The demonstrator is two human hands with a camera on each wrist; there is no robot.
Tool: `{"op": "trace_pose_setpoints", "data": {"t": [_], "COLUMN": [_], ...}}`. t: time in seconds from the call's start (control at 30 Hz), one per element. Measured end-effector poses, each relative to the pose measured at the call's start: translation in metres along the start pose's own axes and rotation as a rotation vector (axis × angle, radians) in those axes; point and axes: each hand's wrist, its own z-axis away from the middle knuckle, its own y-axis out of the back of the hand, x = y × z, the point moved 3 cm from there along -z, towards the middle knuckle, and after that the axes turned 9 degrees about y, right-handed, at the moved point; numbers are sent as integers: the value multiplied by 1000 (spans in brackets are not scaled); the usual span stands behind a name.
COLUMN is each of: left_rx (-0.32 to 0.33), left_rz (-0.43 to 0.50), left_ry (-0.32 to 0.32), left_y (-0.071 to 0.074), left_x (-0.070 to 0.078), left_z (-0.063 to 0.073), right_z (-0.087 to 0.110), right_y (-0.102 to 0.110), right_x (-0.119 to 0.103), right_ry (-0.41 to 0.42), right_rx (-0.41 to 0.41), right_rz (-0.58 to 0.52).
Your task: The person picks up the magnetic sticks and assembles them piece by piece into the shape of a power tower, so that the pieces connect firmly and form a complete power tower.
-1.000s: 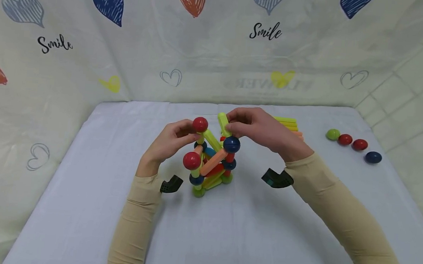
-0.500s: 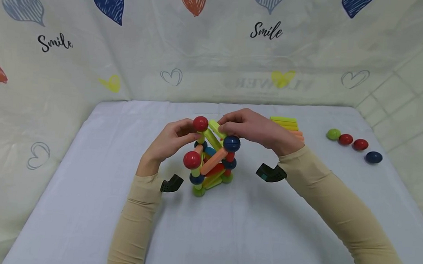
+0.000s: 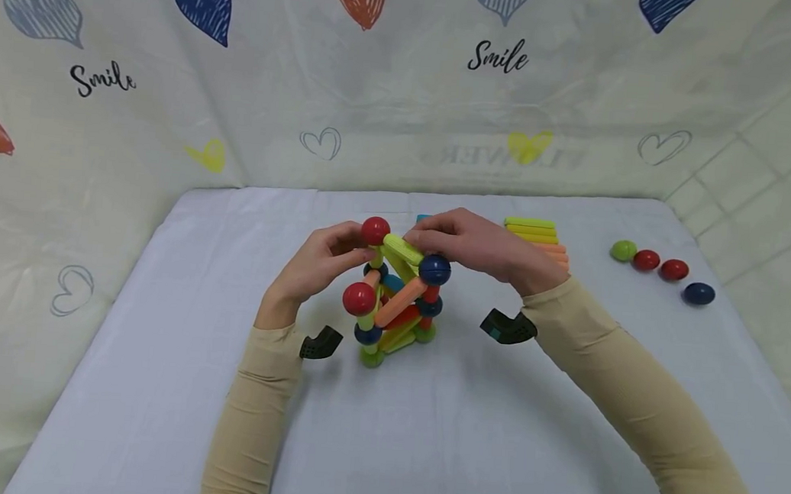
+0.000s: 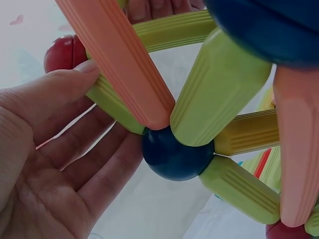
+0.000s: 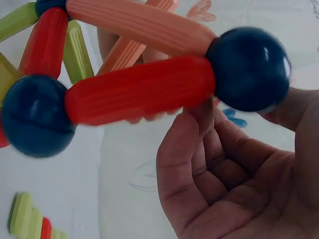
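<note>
So the ball-and-stick tower (image 3: 402,318) is standing on the white-covered table (image 3: 506,438), roughly mid-width and nearer the far edge. Left hand (image 3: 318,264) is pinching the upright lime stick (image 4: 112,104) below the rear red ball (image 3: 375,231). Right hand (image 3: 478,241) looks to be pinching the top lime stick (image 3: 401,248), which spans from that ball to the top blue ball (image 3: 434,270); can't tell if both ends are seated. I'd call it well along: three columns up, lower tiers braced. What's left, I reckon, is the top: no stick there from the front red ball (image 3: 360,300) that I can see. Spares: yellow sticks (image 3: 531,230) and orange sticks (image 3: 556,254) near the far edge, plus a green ball (image 3: 623,251), two loose red balls (image 3: 645,261) and a dark blue ball (image 3: 698,294) toward the far right corner.
</note>
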Motion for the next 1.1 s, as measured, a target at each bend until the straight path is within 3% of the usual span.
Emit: {"op": "trace_pose_setpoints", "data": {"t": [0.1, 0.17, 0.3, 0.37, 0.47, 0.6, 0.77, 0.93, 1.1], "left_rx": [-3, -12, -42, -56, -76, -122, -228, -353, -337], "left_rz": [-8, -7, -25, -40, -52, -63, -86, -52, -32], "left_ry": [11, 20, 37, 43, 49, 71, 111, 116, 45], "left_y": [1, 1, 0, -1, 0, 8, 30, 45, 46], "left_x": [-1, -1, -4, -4, -4, -4, -4, -2, 3], "left_z": [0, 1, 1, 1, 1, 5, 27, 46, 46], "right_z": [6, 11, 18, 20, 20, 17, 7, -2, -7], "right_y": [0, -3, -29, -45, -63, -69, -66, -58, -48], "right_x": [15, 29, 62, 75, 89, 95, 97, 97, 98], "right_ry": [-30, -56, -75, -66, -16, 38, 74, 60, 44], "right_rx": [-33, -103, -271, -280, -218, -113, -6, 107, 180], "right_rz": [17, 118, 294, 316, 335, 404, 482, 622, 789]}}
